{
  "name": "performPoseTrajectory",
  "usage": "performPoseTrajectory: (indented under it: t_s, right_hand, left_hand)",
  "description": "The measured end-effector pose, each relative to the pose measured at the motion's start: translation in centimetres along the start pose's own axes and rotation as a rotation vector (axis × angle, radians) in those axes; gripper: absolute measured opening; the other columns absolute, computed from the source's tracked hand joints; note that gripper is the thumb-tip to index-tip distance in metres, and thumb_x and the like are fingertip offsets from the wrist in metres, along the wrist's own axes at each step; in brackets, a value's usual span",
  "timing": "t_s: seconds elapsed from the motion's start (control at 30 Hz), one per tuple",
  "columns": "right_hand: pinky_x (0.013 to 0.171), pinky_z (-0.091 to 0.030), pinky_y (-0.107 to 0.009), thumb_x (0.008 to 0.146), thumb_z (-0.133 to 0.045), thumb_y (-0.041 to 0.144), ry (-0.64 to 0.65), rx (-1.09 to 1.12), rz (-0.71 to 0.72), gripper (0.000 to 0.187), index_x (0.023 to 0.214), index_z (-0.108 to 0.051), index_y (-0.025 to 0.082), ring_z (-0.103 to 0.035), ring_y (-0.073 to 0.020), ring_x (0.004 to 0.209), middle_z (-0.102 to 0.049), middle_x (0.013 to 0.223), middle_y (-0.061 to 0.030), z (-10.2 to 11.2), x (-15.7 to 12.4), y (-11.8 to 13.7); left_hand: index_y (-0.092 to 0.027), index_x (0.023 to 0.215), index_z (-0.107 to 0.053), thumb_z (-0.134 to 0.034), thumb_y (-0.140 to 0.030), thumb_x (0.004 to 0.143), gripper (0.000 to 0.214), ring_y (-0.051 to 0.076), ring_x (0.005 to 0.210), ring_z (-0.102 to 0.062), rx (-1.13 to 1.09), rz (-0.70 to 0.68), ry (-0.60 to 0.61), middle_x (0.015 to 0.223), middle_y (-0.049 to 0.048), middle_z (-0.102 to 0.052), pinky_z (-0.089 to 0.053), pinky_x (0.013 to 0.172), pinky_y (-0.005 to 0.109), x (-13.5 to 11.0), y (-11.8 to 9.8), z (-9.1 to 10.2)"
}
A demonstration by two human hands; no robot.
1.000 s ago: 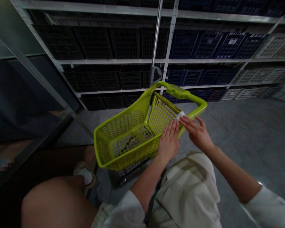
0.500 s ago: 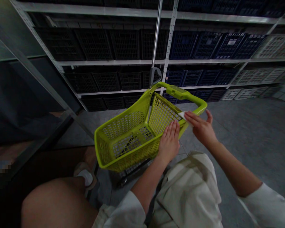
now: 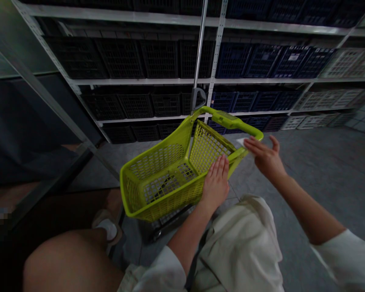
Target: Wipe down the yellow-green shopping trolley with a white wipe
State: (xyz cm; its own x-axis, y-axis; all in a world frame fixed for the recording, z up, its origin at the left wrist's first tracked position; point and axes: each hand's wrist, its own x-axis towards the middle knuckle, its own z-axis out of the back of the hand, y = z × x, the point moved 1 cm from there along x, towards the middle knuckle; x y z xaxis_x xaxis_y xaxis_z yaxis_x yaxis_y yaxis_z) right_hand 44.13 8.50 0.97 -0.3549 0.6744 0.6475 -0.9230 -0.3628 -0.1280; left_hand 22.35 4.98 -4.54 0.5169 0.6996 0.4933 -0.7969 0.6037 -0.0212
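A lime-green plastic shopping basket on a wheeled frame stands on the floor in front of me. My left hand lies flat with fingers together against the basket's near side wall. My right hand presses a small white cloth or wipe against the basket's green handle, fingers stretched out over it and thumb raised. My knees, one bare and one under light fabric, fill the lower part of the view.
Metal shelving with rows of black, blue and white crates runs across the back. A grey pull rod rises behind the basket. A slanted metal frame stands at the left. Grey tiled floor lies to the right.
My right hand has slid the white cloth up and to the right along the handle. The left hand stays on the basket's side.
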Motion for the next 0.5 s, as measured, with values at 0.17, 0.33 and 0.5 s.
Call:
performPoseTrajectory:
  t_s: [0.17, 0.33, 0.5]
  right_hand:
    - [0.115, -0.022, -0.057, 0.081, -0.038, 0.000, -0.102, -0.061, -0.143, 0.055, 0.128, -0.060, 0.018, -0.057, -0.0276, 0.129, -0.065, 0.132, -0.0126, -0.4, 0.9, -1.5]
    - [0.115, -0.027, -0.047, 0.083, -0.038, -0.001, 0.005, 0.022, 0.113, 0.060, 0.137, -0.053, 0.020, -0.054, -0.0217, 0.132, -0.062, 0.138, -0.0101, -0.5, -0.9, 6.4]
    - [0.105, -0.031, -0.048, 0.081, -0.044, 0.001, 0.088, -0.014, 0.054, 0.060, 0.135, -0.054, 0.023, -0.061, -0.0248, 0.121, -0.055, 0.144, -0.0117, 0.5, -0.2, 8.2]
  left_hand:
    - [0.000, 0.155, -0.012, -0.047, -0.025, 0.089, 0.078, 0.025, 0.153, -0.012, -0.004, -0.001, -0.013, 0.165, 0.0168, -0.013, -0.019, 0.124, 0.039, 0.0, -0.1, 0.0]
    - [-0.002, 0.155, -0.014, -0.048, -0.025, 0.088, 0.079, 0.024, 0.153, -0.012, -0.022, 0.016, -0.004, 0.166, 0.0148, -0.012, -0.021, 0.124, 0.039, 0.2, -0.3, 0.0]
    - [-0.001, 0.154, -0.016, -0.050, -0.025, 0.088, 0.078, 0.024, 0.153, -0.014, 0.006, 0.017, -0.002, 0.165, 0.0158, -0.015, -0.021, 0.124, 0.039, 0.2, -0.3, 0.0]
